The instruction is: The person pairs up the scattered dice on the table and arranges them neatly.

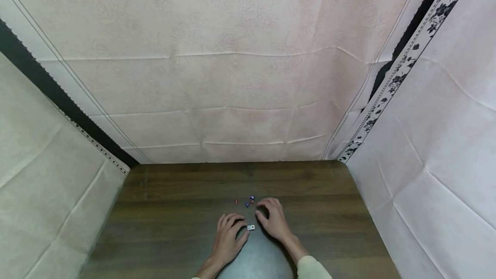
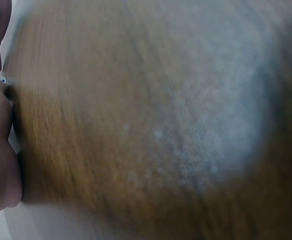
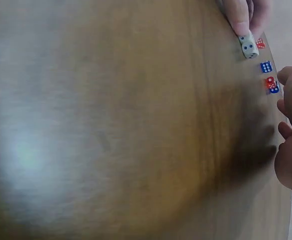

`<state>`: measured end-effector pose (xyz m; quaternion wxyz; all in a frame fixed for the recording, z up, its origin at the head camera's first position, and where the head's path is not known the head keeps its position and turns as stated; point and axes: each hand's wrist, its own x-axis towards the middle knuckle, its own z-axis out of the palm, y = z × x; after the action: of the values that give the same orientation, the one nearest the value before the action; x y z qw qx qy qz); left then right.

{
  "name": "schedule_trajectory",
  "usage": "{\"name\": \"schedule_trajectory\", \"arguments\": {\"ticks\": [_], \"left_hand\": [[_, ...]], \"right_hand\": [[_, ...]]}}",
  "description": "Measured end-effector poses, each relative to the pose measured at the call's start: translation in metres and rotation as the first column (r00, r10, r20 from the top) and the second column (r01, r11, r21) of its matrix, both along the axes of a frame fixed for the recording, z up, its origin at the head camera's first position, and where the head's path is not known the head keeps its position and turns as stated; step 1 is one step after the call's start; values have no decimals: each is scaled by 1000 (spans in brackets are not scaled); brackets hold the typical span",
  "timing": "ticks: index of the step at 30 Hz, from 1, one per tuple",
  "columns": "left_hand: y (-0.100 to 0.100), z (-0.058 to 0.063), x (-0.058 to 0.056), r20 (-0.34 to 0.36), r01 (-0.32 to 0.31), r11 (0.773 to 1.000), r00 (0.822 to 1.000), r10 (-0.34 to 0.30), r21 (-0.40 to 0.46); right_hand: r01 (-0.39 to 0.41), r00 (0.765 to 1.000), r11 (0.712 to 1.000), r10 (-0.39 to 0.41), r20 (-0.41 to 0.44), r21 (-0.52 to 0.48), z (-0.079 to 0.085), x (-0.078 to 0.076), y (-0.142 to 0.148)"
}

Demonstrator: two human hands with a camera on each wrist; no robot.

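Note:
My left hand (image 1: pixel 228 237) pinches a pair of white dice (image 1: pixel 251 227) side by side between thumb and fingers, low over the wooden table. The right wrist view shows the thumb on the near end of these white dice (image 3: pixel 249 47), which have dark pips. Farther forward lie a red die (image 1: pixel 236 201), a blue die (image 1: pixel 247 204), and another blue die (image 1: pixel 252 197) close against a second red die (image 1: pixel 252 202). My right hand (image 1: pixel 274 218) is just right of the coloured dice, fingers loosely bent, holding nothing.
The wooden table (image 1: pixel 174 210) has its far edge behind the dice. Pale patterned cloth (image 1: pixel 232 81) hangs beyond that edge, with more white cloth (image 1: pixel 434 150) at the right and pale cloth (image 1: pixel 58 175) at the left.

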<state>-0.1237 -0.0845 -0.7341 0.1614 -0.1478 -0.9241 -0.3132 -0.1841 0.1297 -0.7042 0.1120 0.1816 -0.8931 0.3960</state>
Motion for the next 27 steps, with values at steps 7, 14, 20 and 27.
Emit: {"name": "schedule_trajectory", "arguments": {"ticks": [7, 14, 20, 27], "left_hand": [[0, 3, 0, 15, -9, 1000, 1000, 9, -9], [1, 3, 0, 4, -9, 1000, 1000, 9, -15], [1, 3, 1, -7, -6, 1000, 1000, 6, 0], [1, 3, 1, -13, -6, 1000, 1000, 6, -2]], "right_hand": [[20, 999, 998, -22, 33, 54, 2, -16, -6], [37, 997, 995, -43, 67, 93, 2, -25, -12], [54, 998, 991, -57, 20, 124, 1, -28, -17], [75, 997, 989, -73, -21, 130, -3, -31, -21]]}}
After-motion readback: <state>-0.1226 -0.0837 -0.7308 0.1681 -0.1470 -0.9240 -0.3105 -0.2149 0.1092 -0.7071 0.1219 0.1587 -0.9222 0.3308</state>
